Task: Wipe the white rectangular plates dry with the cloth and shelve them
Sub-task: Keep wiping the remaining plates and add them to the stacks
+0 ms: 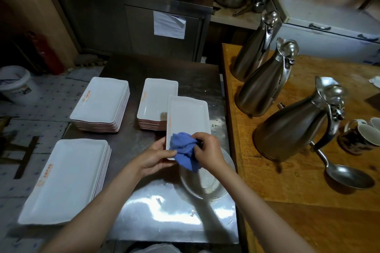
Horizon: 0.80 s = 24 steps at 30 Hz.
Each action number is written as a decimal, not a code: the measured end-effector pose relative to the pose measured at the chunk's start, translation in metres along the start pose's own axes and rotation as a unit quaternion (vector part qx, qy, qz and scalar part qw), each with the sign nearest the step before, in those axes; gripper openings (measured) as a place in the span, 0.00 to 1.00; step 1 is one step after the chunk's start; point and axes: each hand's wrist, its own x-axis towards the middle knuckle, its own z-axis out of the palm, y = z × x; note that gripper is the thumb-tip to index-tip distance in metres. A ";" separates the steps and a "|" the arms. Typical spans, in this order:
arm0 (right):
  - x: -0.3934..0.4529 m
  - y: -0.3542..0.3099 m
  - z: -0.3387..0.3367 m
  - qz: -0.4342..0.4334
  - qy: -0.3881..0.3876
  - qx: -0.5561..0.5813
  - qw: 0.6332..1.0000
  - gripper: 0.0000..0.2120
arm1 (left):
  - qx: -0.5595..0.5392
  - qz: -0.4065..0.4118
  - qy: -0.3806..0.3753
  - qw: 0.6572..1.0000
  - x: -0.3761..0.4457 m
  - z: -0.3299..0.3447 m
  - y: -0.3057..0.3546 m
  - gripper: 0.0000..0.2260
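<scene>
A white rectangular plate (188, 117) is held above the steel table (164, 215), its near left edge gripped by my left hand (153, 158). My right hand (208, 152) grips a bunched blue cloth (184, 151) pressed on the plate's near end. Three stacks of like plates sit on the table: one at the far left (101, 102), one at the far middle (157, 98) partly behind the held plate, and one at the near left (65, 178).
A shallow steel basin (207, 189) sits under my right wrist. On the wooden table (308, 201) to the right stand three steel jugs (292, 127), a ladle (347, 176) and mugs (362, 137). A steel cabinet (144, 22) stands behind; a white bucket (16, 84) is on the floor.
</scene>
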 end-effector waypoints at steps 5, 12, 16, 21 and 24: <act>-0.002 0.002 -0.010 0.025 0.048 0.061 0.997 0.14 | 0.005 0.002 0.057 0.998 -0.008 -0.015 0.005 0.22; -0.001 0.000 -0.013 0.018 0.061 0.079 0.995 0.13 | 0.047 0.012 0.134 0.990 -0.002 -0.045 0.031 0.23; 0.005 -0.001 -0.001 0.027 0.059 0.091 0.994 0.14 | 0.078 -0.010 0.147 0.986 0.003 -0.060 0.050 0.22; 0.019 0.000 0.017 0.038 0.061 0.085 0.994 0.11 | 0.082 -0.020 0.167 0.982 0.012 -0.074 0.058 0.21; 0.028 0.000 0.024 0.044 0.070 0.088 0.993 0.11 | 0.080 -0.030 0.166 0.982 0.017 -0.080 0.063 0.17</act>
